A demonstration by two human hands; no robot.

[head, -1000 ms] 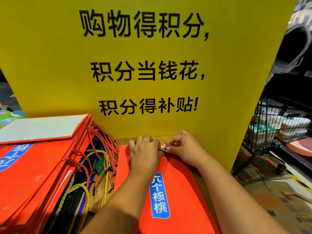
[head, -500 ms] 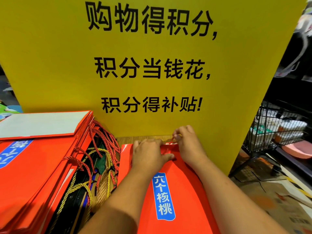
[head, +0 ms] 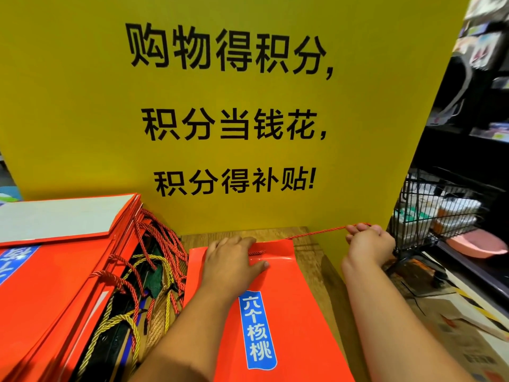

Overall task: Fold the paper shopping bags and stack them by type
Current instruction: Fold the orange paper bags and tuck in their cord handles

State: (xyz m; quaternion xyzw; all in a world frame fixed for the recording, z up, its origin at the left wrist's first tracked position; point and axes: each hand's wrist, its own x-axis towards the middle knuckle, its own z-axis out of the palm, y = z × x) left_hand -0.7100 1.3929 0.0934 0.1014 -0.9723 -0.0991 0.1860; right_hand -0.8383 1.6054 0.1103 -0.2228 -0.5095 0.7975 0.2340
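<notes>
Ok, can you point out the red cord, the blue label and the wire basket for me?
red cord (head: pixel 316 232): head view, middle of its taut stretch.
blue label (head: pixel 257 330): head view, centre of the strip.
wire basket (head: pixel 413 221): head view, its front wire wall.

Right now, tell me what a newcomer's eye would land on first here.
The huge yellow sign with bold black characters fills the back of the view. In front of it, the left hand presses flat on an orange paper bag with a blue label, while the right hand grips a red cord stretched taut from the bag's top rightward. At left lies a stack of orange bags with rope handles.
</notes>
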